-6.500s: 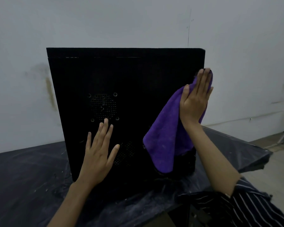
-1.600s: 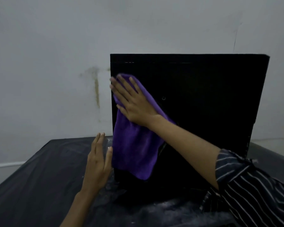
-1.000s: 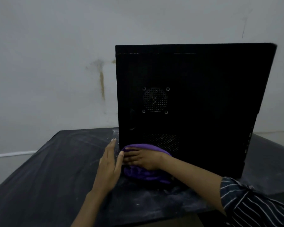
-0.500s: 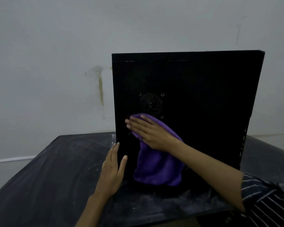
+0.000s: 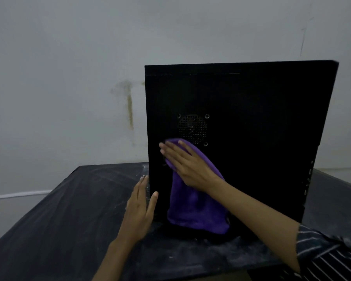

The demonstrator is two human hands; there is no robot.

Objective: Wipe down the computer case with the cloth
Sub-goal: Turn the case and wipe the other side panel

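Head view: a tall black metal computer case (image 5: 251,122) stands upright on a dark, dusty covered table (image 5: 59,230) against a pale wall. The right hand (image 5: 187,166), fingers straight and slightly spread, presses a purple microfibre cloth (image 5: 195,207) flat against the case's side panel, just below a round perforated fan vent (image 5: 192,129). The left hand (image 5: 140,207), fingers straight and together, rests at the lower left edge, likely bracing. Pressing hard sideways could slide or tip the case; the loose hanging cloth could drag table dust back onto the panel.
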